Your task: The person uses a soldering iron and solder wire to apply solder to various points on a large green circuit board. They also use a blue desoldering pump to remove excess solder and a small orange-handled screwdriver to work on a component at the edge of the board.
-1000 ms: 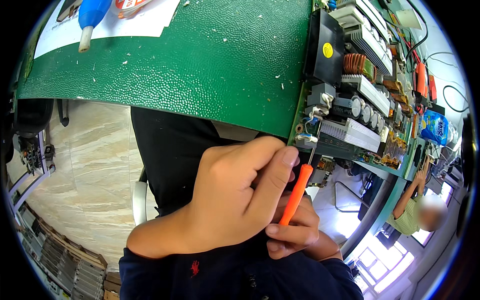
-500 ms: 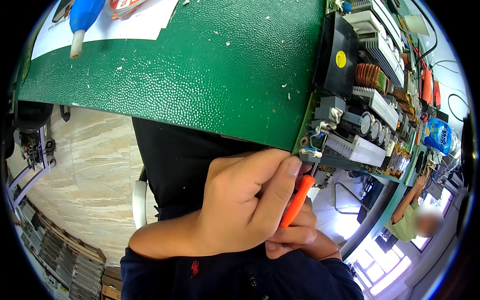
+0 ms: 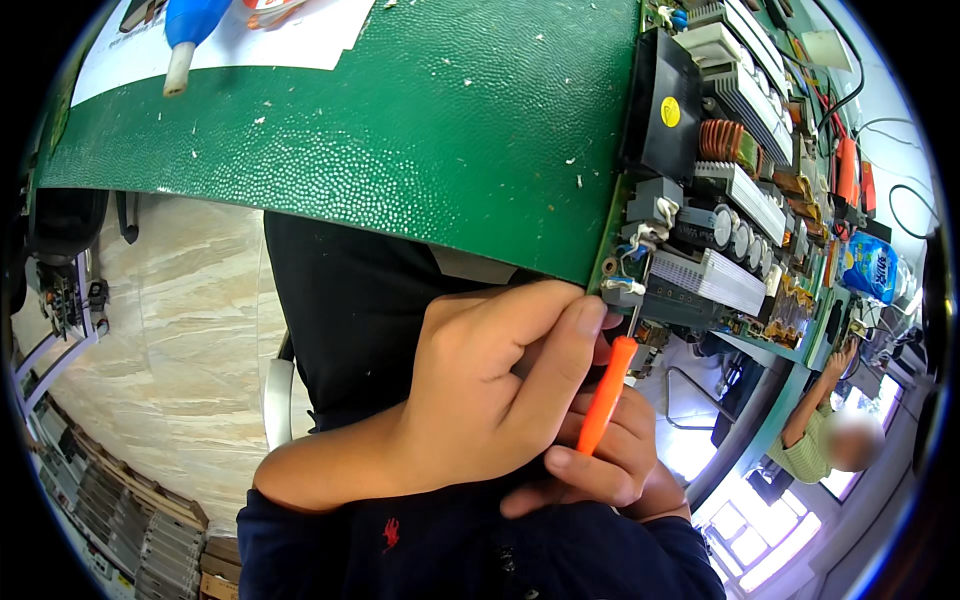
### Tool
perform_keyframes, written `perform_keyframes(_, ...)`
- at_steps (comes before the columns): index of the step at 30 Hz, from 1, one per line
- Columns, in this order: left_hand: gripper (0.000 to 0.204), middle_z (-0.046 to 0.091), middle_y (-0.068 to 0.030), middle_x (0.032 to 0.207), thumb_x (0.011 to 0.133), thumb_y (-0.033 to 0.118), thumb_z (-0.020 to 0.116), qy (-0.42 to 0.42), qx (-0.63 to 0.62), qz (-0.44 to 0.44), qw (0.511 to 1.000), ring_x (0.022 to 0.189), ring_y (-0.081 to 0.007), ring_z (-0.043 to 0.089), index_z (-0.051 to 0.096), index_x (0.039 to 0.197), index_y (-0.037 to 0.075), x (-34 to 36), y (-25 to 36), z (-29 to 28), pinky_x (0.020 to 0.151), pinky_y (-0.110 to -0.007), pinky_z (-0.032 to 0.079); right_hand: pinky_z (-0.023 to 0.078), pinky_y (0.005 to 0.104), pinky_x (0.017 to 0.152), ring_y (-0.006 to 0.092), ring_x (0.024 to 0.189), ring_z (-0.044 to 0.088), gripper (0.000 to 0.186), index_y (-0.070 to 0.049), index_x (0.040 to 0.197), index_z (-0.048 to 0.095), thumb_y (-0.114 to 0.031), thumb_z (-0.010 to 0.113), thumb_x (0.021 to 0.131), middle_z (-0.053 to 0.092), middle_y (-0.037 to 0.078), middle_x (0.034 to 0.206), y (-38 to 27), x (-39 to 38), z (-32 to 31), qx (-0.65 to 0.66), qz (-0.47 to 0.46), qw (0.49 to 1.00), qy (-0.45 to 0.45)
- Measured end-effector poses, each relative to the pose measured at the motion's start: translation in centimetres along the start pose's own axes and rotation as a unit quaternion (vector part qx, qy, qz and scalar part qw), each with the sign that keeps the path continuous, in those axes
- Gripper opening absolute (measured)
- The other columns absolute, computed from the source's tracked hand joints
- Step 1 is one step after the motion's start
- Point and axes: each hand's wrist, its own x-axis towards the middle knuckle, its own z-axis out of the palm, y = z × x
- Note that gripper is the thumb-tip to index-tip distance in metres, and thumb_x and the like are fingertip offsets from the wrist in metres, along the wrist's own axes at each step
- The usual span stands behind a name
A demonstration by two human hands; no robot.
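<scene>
My left hand [image 3: 490, 385] is closed, its thumb and forefinger pinching the near corner of a green circuit board [image 3: 606, 240]. My right hand [image 3: 617, 445] is wrapped round the orange handle of a screwdriver [image 3: 608, 395], to the right of the left hand. The screwdriver's thin metal shaft points up at a small grey terminal block [image 3: 622, 291] with white-coated wires at that corner. Whether the tip sits in a screw cannot be made out. A black cover with a yellow sticker [image 3: 662, 115], a copper coil [image 3: 728, 142] and silver heat sinks [image 3: 742, 190] stand on the board.
The green textured mat [image 3: 430, 130] bears small white scraps. A blue-handled tool [image 3: 194, 22] lies on white paper [image 3: 300, 50] at the far left. A blue packet [image 3: 868, 268] and red-handled tools [image 3: 848, 170] are at the right. Another person [image 3: 808, 445] works beyond.
The screwdriver has tilted a little more upright, and my right hand has shifted slightly right with its fingers rearranged round the handle. My left hand keeps its pinch; the whole view has shifted slightly.
</scene>
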Motion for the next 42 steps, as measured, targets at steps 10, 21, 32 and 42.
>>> perform_keyframes(10, 0.021, 0.069, -0.0108, 0.074, 0.094, 0.007, 0.051, -0.017, -0.024, 0.001, 1.0, 0.063, -0.0124, 0.067, 0.066, 0.088, -0.006, 0.2, -0.2, -0.3, 0.057, -0.023, 0.052, 0.051, 0.0287, 0.051, 0.0234, 0.067, 0.066, 0.03, -0.001, 0.107, 0.055, -0.006, 0.068, 0.081, 0.069, 0.019, 0.084, -1.3, -0.1, -0.5, -0.055, 0.034, 0.998, 0.002)
perform_keyframes(21, 0.022, 0.069, -0.0112, 0.075, 0.095, 0.007, 0.051, -0.031, -0.035, -0.011, 0.999, 0.064, -0.0125, 0.066, 0.066, 0.088, -0.007, 0.3, -0.1, -0.5, 0.059, -0.023, 0.052, 0.054, 0.0326, 0.056, 0.028, 0.068, 0.068, 0.032, 0.003, 0.111, 0.054, 0.0, 0.065, 0.081, 0.068, 0.026, 0.088, -2.2, -0.7, 0.3, -0.071, 0.078, 0.994, 0.024)
perform_keyframes(32, 0.019, 0.069, -0.0101, 0.073, 0.093, 0.006, 0.052, -0.061, -0.062, -0.045, 0.995, 0.064, -0.011, 0.066, 0.066, 0.087, -0.006, 0.1, 0.3, -0.5, 0.06, -0.023, 0.052, 0.056, 0.0345, 0.057, 0.0278, 0.065, 0.068, 0.03, 0.005, 0.107, 0.055, 0.006, 0.062, 0.078, 0.068, 0.024, 0.082, -2.3, -0.7, -0.3, -0.104, 0.069, 0.992, 0.013)
perform_keyframes(42, 0.014, 0.067, -0.0069, 0.073, 0.088, 0.009, 0.065, -0.064, -0.118, -0.054, 0.989, 0.061, -0.0086, 0.062, 0.065, 0.087, -0.004, -0.6, 0.3, 0.4, 0.057, -0.021, 0.048, 0.054, 0.0343, 0.053, 0.0263, 0.061, 0.066, 0.033, 0.007, 0.103, 0.057, 0.006, 0.066, 0.072, 0.064, 0.016, 0.07, -2.1, -0.9, 0.5, -0.084, 0.046, 0.994, 0.052)
